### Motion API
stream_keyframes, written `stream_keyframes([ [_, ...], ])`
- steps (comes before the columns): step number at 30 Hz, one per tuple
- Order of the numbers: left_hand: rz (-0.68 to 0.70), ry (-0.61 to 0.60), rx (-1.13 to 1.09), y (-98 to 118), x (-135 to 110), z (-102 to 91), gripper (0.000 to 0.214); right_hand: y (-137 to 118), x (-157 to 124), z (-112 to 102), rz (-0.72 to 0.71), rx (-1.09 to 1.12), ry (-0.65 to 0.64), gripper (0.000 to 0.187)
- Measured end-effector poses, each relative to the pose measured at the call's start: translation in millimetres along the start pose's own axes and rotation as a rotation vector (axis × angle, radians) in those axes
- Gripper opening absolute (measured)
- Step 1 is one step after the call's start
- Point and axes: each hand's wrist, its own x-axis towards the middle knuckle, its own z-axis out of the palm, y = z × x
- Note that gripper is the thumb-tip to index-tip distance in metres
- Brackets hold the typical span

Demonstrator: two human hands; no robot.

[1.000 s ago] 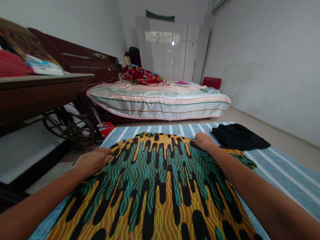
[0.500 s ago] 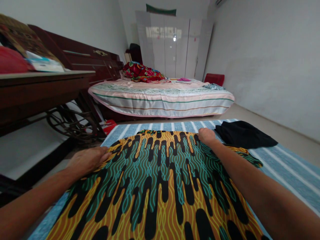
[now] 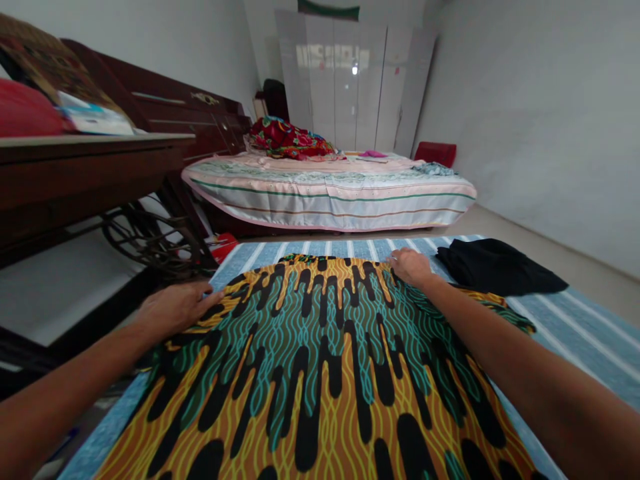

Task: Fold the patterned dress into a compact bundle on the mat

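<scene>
A patterned cloth in orange, teal and black lies spread over a blue striped mat on the floor. My left hand rests flat on the cloth's left edge, fingers stretched out. Reaching further, my right hand presses on the cloth's far right corner, fingers curled down onto the fabric. Whether that hand pinches the cloth does not show.
A black garment lies on the mat just right of my right hand. A dark wooden treadle table with an iron wheel stands at left. Beyond the mat is a low bed, then a white wardrobe.
The view has dipped and shifted slightly. Both hands stay on the cloth's far edge, the left one slid a little left and flattened; the cloth lies a bit smoother.
</scene>
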Motion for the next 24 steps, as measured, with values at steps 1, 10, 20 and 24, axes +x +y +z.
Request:
stream_keyframes([
  [1,0.019,-0.028,0.019,-0.1,-0.5,-1.6,0.049,-2.5,0.3,1.0,-0.012,0.006,-0.004,0.040],
  [10,0.033,-0.095,0.063,-3.4,-8.3,-4.9,0.038,-4.1,4.0,16.3,0.049,0.016,-0.030,0.033],
  [20,0.052,0.143,0.119,43.0,7.4,-15.9,0.035,-33.8,-4.9,1.5,-0.156,0.078,0.070,0.030],
  [24,0.071,0.140,0.029,77.2,29.5,-9.7,0.036,-47.7,-6.1,4.4,-0.297,0.139,0.041,0.027],
])
